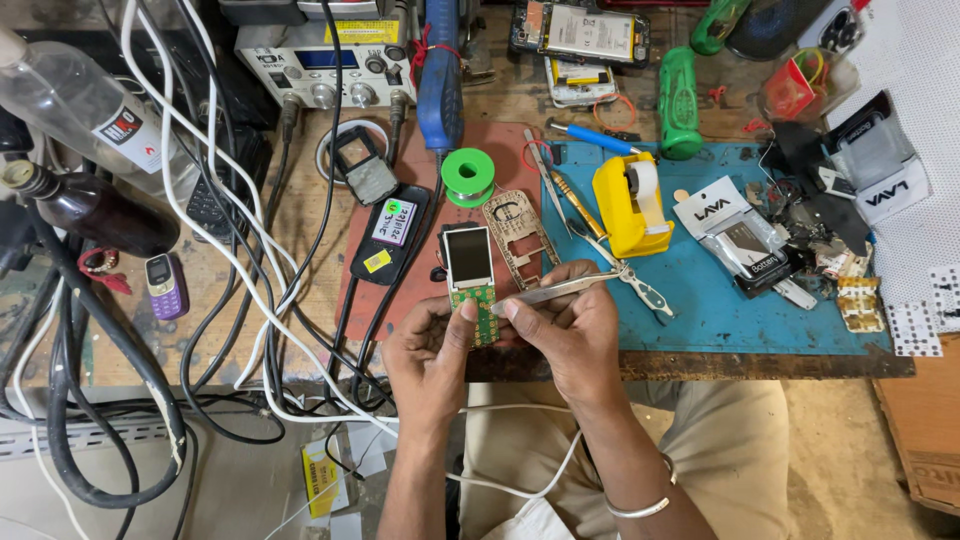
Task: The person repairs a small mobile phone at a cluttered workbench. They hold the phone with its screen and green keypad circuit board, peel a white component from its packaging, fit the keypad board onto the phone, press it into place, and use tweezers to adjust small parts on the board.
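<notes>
Small phone circuit board (471,285), green, flat and rectangular, glossy dark screen on its upper half and a grid of pale contact pads below, held just above the near edge of the worktop (300,215). Pinched at its lower end by the left hand (430,350), fingers closed on it. Slim metal tweezers (560,289) clamped in the right hand (570,335), tips meeting the board's lower right side. Just behind: perforated bare metal phone frame (517,235) on a reddish mat (505,150), round green solder spool (468,176), yellow plastic tape dispenser (625,205) on a blue mat (720,310).
</notes>
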A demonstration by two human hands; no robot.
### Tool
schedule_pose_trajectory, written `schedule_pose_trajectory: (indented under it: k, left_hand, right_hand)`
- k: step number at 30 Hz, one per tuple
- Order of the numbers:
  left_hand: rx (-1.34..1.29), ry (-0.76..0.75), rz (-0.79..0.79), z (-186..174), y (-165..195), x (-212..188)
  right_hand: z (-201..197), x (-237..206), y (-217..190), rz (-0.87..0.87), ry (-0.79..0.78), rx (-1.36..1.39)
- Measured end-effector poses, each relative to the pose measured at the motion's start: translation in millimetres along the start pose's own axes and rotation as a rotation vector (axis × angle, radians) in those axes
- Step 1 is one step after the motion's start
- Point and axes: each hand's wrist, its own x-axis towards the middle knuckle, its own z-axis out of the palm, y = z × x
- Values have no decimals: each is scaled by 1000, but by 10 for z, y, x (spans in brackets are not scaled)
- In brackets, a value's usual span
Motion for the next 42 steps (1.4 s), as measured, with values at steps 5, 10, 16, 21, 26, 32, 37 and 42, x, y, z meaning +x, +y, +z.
schedule_pose_trajectory:
  k: [5,10,16,21,26,32,37,42]
  left_hand:
    - [-6,0,3,1,-6,-13]
    - [16,8,11,-4,-25,-22]
    - [27,5,15,-8,-36,-13]
    - [33,3,15,-15,-32,-15]
    - [37,4,13,-24,-34,-22]
    - [33,-1,16,-20,-39,-14]
    - [11,-9,16,-13,-37,-9]
    - [41,4,12,-13,-37,-10]
  right_hand:
    - [-5,-17,-14,4,-2,-2]
    - [-6,-27,-26,17,10,-21]
    - [-16,-22,-28,1,-10,-11]
    - [-20,-23,-25,-5,-20,-7]
    - [-19,-27,-19,-3,-13,-20]
    - [-18,-26,-27,0,-12,-25]
    - [-12,-26,-33,-6,-18,-30]
    - [-15,-28,-36,-9,-13,-33]
